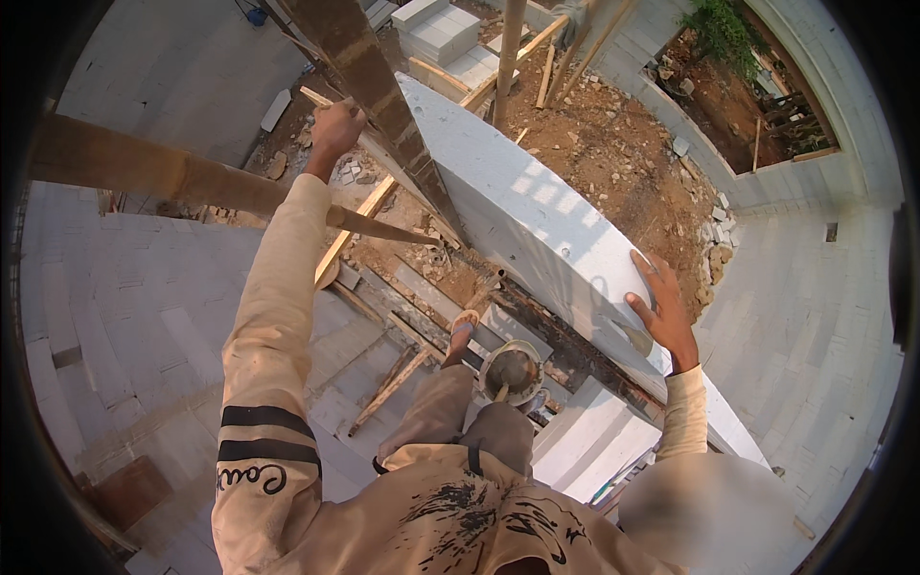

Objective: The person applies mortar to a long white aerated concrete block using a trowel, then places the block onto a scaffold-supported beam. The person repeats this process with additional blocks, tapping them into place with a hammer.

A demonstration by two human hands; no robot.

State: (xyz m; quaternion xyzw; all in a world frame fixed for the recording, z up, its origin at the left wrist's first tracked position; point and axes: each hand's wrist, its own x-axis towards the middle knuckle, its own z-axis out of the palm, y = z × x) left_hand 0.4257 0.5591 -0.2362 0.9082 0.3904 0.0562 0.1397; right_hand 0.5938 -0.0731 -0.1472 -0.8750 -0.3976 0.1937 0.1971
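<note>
With my left arm stretched up and forward, my left hand [337, 134] is closed at the upper end of a pale wooden board [407, 180], which runs beside a brown, mortar-stained beam [376, 91]. Part of the grip is hidden by the back of the hand. My right hand [666, 311] lies with fingers spread on the top edge of a low wall of pale blocks [522, 201]. A bucket [537, 391] of grey mortar [513, 369] stands by my legs, with a light handle sticking out of it.
A brown pole [182, 177] slants in from the left. Loose planks [388, 388] lie around my sandalled foot [463, 326]. White blocks [594, 431] sit near my right knee, and more blocks [436, 34] are stacked far ahead. Rubble [613, 144] covers the ground beyond the wall.
</note>
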